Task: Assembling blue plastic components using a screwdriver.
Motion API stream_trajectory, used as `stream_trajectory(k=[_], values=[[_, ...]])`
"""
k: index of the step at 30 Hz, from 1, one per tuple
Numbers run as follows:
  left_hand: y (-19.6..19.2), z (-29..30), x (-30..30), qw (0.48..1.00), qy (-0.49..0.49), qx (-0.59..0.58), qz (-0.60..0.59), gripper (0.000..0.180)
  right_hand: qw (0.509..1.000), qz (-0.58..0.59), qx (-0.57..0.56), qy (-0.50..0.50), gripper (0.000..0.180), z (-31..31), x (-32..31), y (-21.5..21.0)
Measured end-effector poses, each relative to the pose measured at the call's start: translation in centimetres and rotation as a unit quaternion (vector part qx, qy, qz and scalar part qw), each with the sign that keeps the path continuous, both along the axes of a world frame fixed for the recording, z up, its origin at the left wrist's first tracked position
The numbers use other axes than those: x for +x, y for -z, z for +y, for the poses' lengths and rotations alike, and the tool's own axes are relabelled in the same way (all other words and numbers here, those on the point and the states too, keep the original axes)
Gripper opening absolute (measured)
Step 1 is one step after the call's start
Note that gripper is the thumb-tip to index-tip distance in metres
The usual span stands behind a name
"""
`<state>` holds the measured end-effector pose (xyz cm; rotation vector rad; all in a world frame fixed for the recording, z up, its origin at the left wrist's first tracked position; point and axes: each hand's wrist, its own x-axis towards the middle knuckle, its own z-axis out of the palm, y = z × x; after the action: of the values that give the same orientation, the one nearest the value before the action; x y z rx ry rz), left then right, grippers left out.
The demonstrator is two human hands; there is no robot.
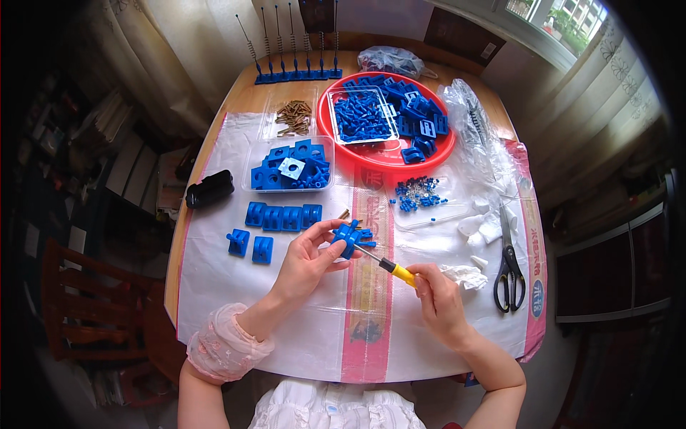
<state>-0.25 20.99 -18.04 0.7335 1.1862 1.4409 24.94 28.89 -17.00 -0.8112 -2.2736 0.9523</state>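
Between the thumb and fingers of my left hand [309, 262] is a blue plastic bracket [346, 240], held up over the middle of the table. My right hand [437, 297] is closed round the yellow handle of a screwdriver [401, 273], whose metal shaft points up and left. Its tip meets the bracket or lies just in front of it; exact contact is hard to tell. Beyond the left fingers lie a few blue plastic pieces [366, 234] and a brass-coloured screw [344, 214]. Left of that hand, several blue brackets [284, 217] stand in a row, with two more [262, 249] nearer me.
A red basin [450, 154] holds blue parts and a clear tray. Nearer left are a clear box [250, 161] of blue brackets and brass screws [294, 116]. Black scissors [509, 275], crumpled tissue [466, 276] and small beads [418, 193] lie right. A black case [210, 189] sits at the left edge.
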Motion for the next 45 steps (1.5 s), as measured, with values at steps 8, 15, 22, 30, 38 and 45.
stream_trajectory(k=[8,15,22,30,38,45], values=[[-0.3,-0.1,0.1,0.999,0.01,0.02,0.026,0.041,0.983,0.028,-0.18,-0.016,0.011,0.3,0.5,0.2],[-0.4,-0.1,0.3,0.997,0.021,0.043,0.053,0.041,0.836,0.093,-0.54,-0.025,0.02,1.3,0.7,-1.0],[-0.1,-0.1,0.1,0.999,0.009,0.034,0.033,0.042,0.749,0.118,-0.651,-0.029,0.015,1.8,0.7,-1.6],[-0.3,0.1,0.1,1.0,0.003,0.003,0.03,0.037,0.926,0.084,-0.369,0.003,0.02,1.2,0.6,0.1],[-0.4,0.1,0.0,1.0,0.006,-0.01,0.02,0.037,0.999,0.004,0.046,0.011,0.017,0.9,0.2,-0.6],[-0.1,-0.1,0.0,0.998,0.022,0.017,0.048,0.037,0.991,0.003,-0.132,0.015,0.013,1.0,0.5,-0.3]])
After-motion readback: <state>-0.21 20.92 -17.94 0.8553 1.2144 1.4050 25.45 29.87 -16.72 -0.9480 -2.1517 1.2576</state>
